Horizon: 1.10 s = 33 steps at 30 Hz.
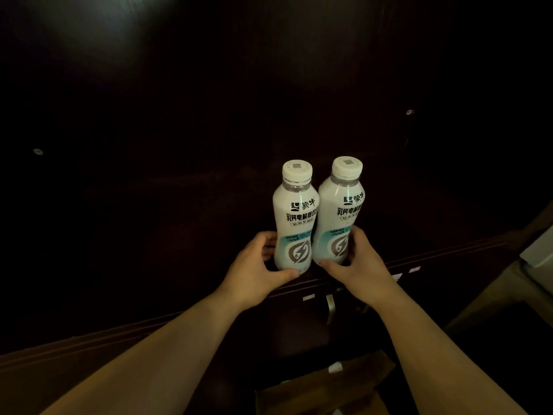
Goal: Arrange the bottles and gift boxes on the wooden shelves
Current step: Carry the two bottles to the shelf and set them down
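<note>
Nearest to you, below the dark wooden shelf, an open cardboard box sits at the bottom of the view, its brown flaps spread and a small pale tag on one flap. Just above the box, under the front edge of the shelf, a metal handle hangs on the cabinet front, with small pale stickers along the edge to either side of it.

Your two forearms reach up from the lower corners toward that edge. Your left hand is wrapped around the base of the left bottle, thumb across the front at the bottom and fingers curled behind its left side. Your right hand is clamped on the base of the right bottle, thumb low on the front and fingers round its right side.

Both bottles are upright at the front edge of the shelf, side by side and touching along their bodies. Whether their bases rest on the board or are held just off it cannot be told. Each is white with a pale cap, dark lettering and a grey lightning emblem on a light blue band.

Behind the bottles the shelf interior is very dark; two small metal fittings show on the back panel, one far left, one upper right. To the right of the shelf stands something pale, too dim to identify
</note>
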{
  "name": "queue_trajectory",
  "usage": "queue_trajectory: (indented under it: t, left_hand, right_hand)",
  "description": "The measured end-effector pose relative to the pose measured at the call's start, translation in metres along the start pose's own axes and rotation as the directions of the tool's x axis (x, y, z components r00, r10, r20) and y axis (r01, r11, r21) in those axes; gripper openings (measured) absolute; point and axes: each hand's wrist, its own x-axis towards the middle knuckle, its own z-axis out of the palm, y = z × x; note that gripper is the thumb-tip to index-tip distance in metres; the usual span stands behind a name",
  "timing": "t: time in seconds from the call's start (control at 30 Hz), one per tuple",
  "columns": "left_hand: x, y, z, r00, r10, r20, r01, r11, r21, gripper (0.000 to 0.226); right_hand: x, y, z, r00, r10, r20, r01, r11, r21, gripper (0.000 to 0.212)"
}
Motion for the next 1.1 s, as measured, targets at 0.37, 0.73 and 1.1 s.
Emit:
queue_trajectory:
  t: [0.37,0.73,1.1]
  left_hand:
    - [0.0000,-0.0010,0.0007,1.000,0.015,-0.001,-0.015,1.000,0.017,0.069]
    - [0.0021,-0.0056,0.0017,1.000,0.003,0.003,-0.003,1.000,0.011,0.064]
    - [0.0024,-0.0065,0.0021,1.000,0.024,-0.005,-0.024,1.000,0.013,0.065]
  right_hand:
    - [0.0019,0.0019,-0.0013,1.000,0.015,0.003,-0.015,1.000,-0.003,0.095]
    - [0.0022,0.0059,-0.0012,1.000,0.011,-0.007,-0.011,1.000,-0.012,0.087]
    - [0.0022,0.0061,-0.0002,1.000,0.011,-0.024,-0.012,0.999,-0.040,0.078]
